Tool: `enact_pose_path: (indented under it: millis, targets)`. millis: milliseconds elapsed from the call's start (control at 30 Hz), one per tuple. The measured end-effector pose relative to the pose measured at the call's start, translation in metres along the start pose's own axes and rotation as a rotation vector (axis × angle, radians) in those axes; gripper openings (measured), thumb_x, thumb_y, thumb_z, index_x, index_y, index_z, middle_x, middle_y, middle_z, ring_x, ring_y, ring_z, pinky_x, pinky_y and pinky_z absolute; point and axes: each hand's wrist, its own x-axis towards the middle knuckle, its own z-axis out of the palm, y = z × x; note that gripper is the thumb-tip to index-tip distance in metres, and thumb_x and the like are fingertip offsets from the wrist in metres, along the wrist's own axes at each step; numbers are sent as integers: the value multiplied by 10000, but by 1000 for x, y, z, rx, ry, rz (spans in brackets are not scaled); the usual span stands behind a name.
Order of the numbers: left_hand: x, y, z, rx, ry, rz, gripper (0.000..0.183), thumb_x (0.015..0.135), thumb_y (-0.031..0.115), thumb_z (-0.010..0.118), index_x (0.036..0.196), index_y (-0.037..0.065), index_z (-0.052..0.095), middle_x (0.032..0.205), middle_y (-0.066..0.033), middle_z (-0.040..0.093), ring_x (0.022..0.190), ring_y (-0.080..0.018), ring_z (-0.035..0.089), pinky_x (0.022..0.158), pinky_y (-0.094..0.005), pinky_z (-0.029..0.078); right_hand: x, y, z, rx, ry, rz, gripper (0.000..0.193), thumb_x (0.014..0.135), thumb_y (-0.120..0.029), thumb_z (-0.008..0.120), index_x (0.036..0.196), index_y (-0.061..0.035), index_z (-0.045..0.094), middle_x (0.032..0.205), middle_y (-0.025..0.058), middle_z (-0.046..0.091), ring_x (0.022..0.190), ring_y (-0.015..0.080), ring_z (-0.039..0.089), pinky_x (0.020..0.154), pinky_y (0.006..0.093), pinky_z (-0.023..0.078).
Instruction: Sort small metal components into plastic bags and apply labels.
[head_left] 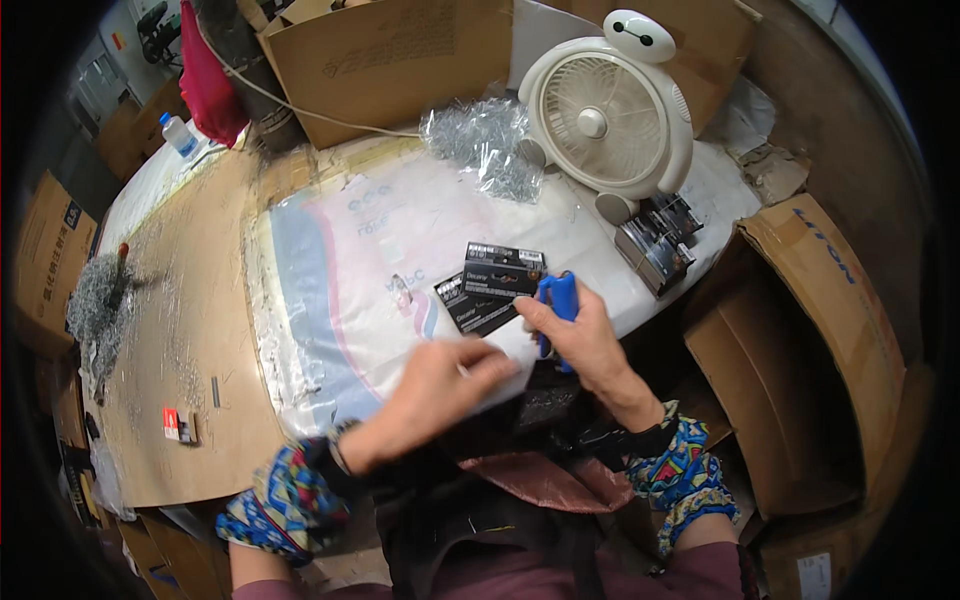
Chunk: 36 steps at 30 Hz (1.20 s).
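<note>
My right hand (590,345) is closed around a blue-handled hand tool (563,300), held upright above the table's near edge. The tool's working end is too small to make out. My left hand (435,395) hovers to its left, smeared by motion, so its grip is unclear. Just beyond the hands, two flat black printed packages (500,272) overlap on a white plastic sheet (400,220). Beneath the tool, a dark glossy package (545,408) shows partly at my lap, and the rest of it is lost in shadow.
A white fan (605,120) stands at the back right, beside a stack of black packages (657,245). Clear plastic holds silvery metal pieces (490,145); a tangled wire heap (95,300) lies far left. An open cardboard box (790,370) is at my right, a small red box (180,425) at left.
</note>
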Motion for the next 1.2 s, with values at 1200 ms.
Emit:
enact_pose_path:
  millis: [1200]
  targets:
    - [-41, -23, -29, -1081, 368, -286, 220, 850, 130, 653, 1021, 0, 610, 948, -68, 669, 775, -105, 631, 551, -228, 551, 20, -33, -2, -20, -216, 201, 322, 774, -204, 746, 998, -8, 625, 829, -7, 596, 749, 52, 532, 681, 203, 413]
